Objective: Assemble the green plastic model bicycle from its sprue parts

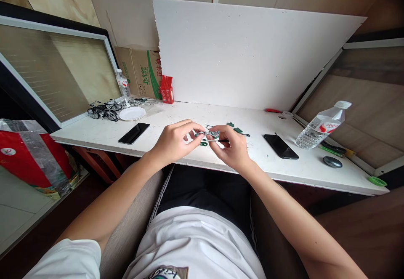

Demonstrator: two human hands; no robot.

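My left hand (176, 141) is closed in a pinch on a small silver-and-green part (200, 134) just over the front of the table. My right hand (232, 146) is also closed, with its fingertips close to the same part. It holds a small screwdriver (223, 140) with a black handle and a thin metal shaft pointing left. The fingers hide much of the part. Below and behind the hands lie small green pieces, among them a green link (203, 143) and a green block (238, 130).
Black miniature bicycles (104, 110), a white plate (132, 113) and a phone (134, 133) are on the left. Another phone (280, 146), a tilted water bottle (323, 125) and a dark mouse-shaped object (332, 162) are on the right. A white foam board (246, 56) stands behind.
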